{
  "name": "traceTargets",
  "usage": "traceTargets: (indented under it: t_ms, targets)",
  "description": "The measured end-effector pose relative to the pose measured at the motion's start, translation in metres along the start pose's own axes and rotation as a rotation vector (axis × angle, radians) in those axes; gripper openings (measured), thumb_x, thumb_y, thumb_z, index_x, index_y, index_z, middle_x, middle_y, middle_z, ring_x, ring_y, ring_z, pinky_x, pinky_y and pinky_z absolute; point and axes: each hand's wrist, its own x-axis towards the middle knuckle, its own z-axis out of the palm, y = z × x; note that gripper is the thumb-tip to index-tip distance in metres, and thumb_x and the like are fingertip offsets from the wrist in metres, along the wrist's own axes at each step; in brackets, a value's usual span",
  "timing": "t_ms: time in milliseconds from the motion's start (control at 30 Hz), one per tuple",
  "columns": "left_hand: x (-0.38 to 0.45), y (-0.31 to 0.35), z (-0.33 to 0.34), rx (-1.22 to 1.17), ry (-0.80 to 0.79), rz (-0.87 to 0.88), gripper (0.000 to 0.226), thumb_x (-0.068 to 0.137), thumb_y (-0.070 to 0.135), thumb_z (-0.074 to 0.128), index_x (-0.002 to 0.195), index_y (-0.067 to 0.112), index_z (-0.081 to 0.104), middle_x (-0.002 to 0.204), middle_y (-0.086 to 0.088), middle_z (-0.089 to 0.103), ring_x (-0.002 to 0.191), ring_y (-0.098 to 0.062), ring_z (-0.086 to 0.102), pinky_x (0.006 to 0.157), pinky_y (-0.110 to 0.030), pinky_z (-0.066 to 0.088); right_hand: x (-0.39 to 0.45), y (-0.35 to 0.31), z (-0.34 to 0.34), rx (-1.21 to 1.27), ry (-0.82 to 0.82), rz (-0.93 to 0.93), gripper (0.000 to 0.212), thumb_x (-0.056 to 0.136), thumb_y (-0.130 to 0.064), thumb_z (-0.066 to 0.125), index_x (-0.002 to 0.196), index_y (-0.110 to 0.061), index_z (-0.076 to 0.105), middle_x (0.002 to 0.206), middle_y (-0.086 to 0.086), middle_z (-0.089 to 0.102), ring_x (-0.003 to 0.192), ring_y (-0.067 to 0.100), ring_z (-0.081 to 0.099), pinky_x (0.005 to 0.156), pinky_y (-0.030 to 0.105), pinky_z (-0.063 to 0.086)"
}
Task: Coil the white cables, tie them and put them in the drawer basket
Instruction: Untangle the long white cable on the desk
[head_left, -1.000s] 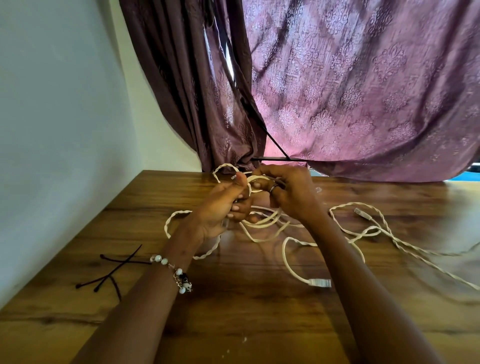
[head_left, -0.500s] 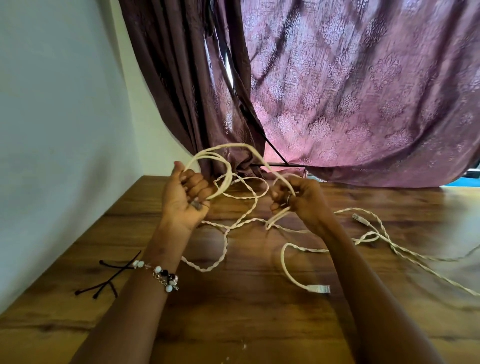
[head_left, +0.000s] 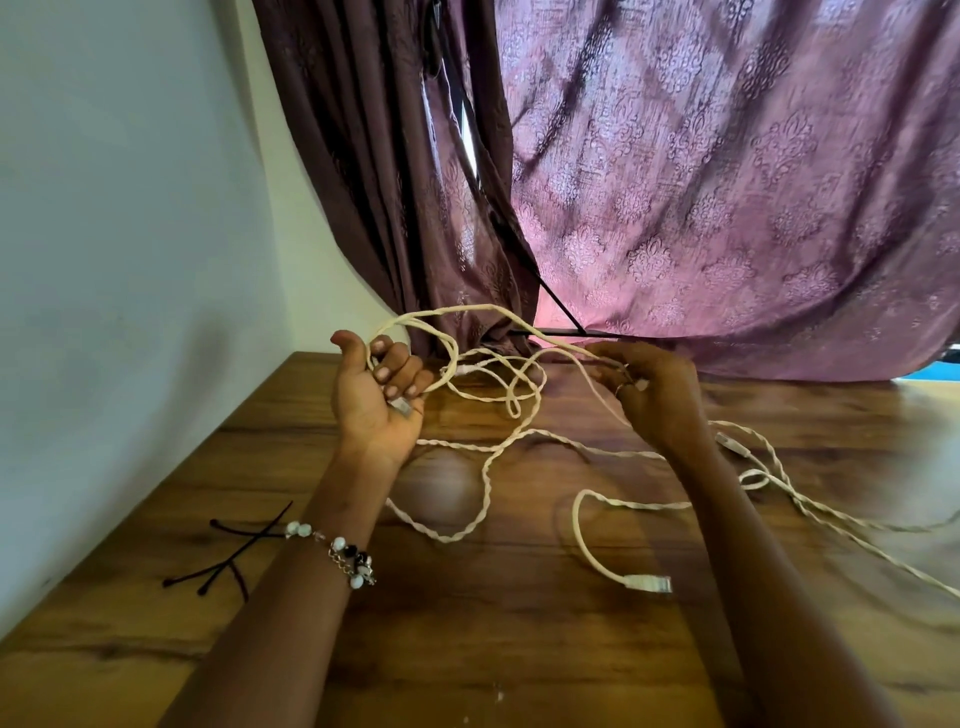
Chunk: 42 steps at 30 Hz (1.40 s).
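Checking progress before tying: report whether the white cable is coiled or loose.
Mostly loose: the white cable sprawls over the table; only a loop hangs in the left hand.

Two bare forearms, no sleeves in view, extend from the bottom edge of the frame. The left wrist carries a beaded bracelet (head_left: 347, 558) of white and dark beads strung on a fine silver-toned chain. A ring (head_left: 621, 388) circles a finger of the right hand (head_left: 655, 397).

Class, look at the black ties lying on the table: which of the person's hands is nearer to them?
Left. The left hand is raised above the table, up and right of the black ties; the right hand is farther right, across the cables.
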Motion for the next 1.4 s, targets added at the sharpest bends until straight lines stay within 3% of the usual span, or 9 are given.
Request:
traceTargets:
  t_ms: [100, 233, 367, 600, 833, 1033, 1167, 1300, 1400]
  targets:
    - [-0.001, -0.007, 0.005, 0.074, -0.050, 0.019, 0.045, 0.099, 0.050, 0.031, 0.070, 0.018, 0.044, 0.046, 0.008, 0.030, 0.035, -0.004, 0.024, 0.041, -0.019, 0.026, 0.001, -0.001, 0.007, -0.595, -0.028, -0.222, 0.038, 0.073, 0.002, 0.064, 0.107, -0.012, 0.072, 0.086, 0.013, 0.068, 0.071, 0.035, 0.064, 0.051, 0.032, 0.047]
    - [-0.004, -0.015, 0.014, 0.213, -0.150, 0.085, 0.039, 0.103, 0.036, 0.028, 0.073, 0.016, 0.042, 0.047, 0.009, 0.032, 0.039, -0.004, 0.028, 0.049, -0.021, 0.031, -0.004, -0.033, 0.018, -0.979, -0.106, -0.405, 0.032, 0.067, -0.006, 0.072, 0.099, -0.012, 0.073, 0.077, 0.006, 0.071, 0.071, 0.030, 0.066, 0.045, 0.030, 0.048]
    - [-0.009, -0.017, 0.022, 0.299, -0.163, 0.175, 0.026, 0.097, 0.030, 0.041, 0.077, 0.014, 0.041, 0.054, 0.004, 0.042, 0.050, -0.010, 0.041, 0.057, -0.024, 0.038, -0.009, -0.073, 0.026, -1.058, -0.229, -0.611, 0.036, 0.075, -0.012, 0.040, 0.085, -0.016, 0.074, 0.078, 0.000, 0.073, 0.080, 0.026, 0.065, 0.060, 0.032, 0.050]
    - [-0.009, -0.013, 0.022, 0.382, -0.194, 0.191, 0.027, 0.102, 0.023, 0.030, 0.096, 0.003, 0.047, 0.072, -0.005, 0.070, 0.073, -0.018, 0.071, 0.075, -0.030, 0.056, -0.015, -0.105, 0.030, -0.831, -0.076, -0.885, 0.030, 0.084, -0.007, 0.039, 0.081, -0.013, 0.069, 0.084, 0.003, 0.064, 0.085, 0.026, 0.057, 0.072, 0.042, 0.037]
    - [-0.023, -0.038, 0.020, 0.890, -0.288, 0.089, 0.027, 0.094, 0.036, 0.041, 0.100, 0.014, 0.056, 0.076, -0.015, 0.050, 0.061, -0.019, 0.045, 0.053, -0.025, 0.042, -0.005, -0.092, 0.020, -0.592, 0.099, -0.754, 0.020, 0.093, -0.030, 0.053, 0.100, -0.021, 0.069, 0.087, -0.003, 0.067, 0.086, 0.021, 0.060, 0.082, 0.040, 0.035]
    - [-0.026, -0.048, 0.024, 0.733, -0.412, -0.128, 0.045, 0.074, 0.063, 0.055, 0.065, 0.020, 0.064, 0.043, 0.011, 0.032, 0.035, -0.001, 0.025, 0.043, -0.022, 0.028, 0.009, -0.057, 0.010, -0.716, 0.014, -0.529, 0.023, 0.086, -0.041, 0.059, 0.097, -0.023, 0.068, 0.095, -0.004, 0.069, 0.090, 0.026, 0.062, 0.083, 0.044, 0.031]
    - [-0.024, -0.046, 0.020, 0.631, -0.352, -0.198, 0.038, 0.082, 0.047, 0.054, 0.055, 0.020, 0.060, 0.040, 0.010, 0.024, 0.031, -0.002, 0.021, 0.039, -0.017, 0.030, 0.007, -0.039, 0.017, -0.673, -0.100, -0.379, 0.033, 0.088, -0.046, 0.049, 0.112, -0.026, 0.062, 0.100, -0.004, 0.067, 0.094, 0.026, 0.059, 0.083, 0.051, 0.036]
    - [-0.017, -0.041, 0.013, 0.426, -0.243, -0.303, 0.037, 0.087, 0.039, 0.048, 0.058, 0.016, 0.044, 0.036, 0.009, 0.025, 0.027, -0.002, 0.021, 0.036, -0.016, 0.033, 0.006, -0.031, 0.022, -0.319, -0.215, -0.199, 0.048, 0.088, -0.054, 0.048, 0.121, -0.022, 0.059, 0.108, -0.003, 0.068, 0.095, 0.020, 0.063, 0.079, 0.039, 0.046]
    - [-0.014, -0.039, 0.009, 0.310, -0.252, -0.371, 0.044, 0.089, 0.042, 0.042, 0.054, 0.016, 0.046, 0.034, 0.008, 0.028, 0.025, -0.001, 0.024, 0.036, -0.016, 0.034, 0.006, -0.035, 0.029, 0.006, -0.289, -0.137, 0.042, 0.085, -0.030, 0.068, 0.123, -0.013, 0.061, 0.103, -0.006, 0.068, 0.083, -0.007, 0.063, 0.070, 0.014, 0.047]
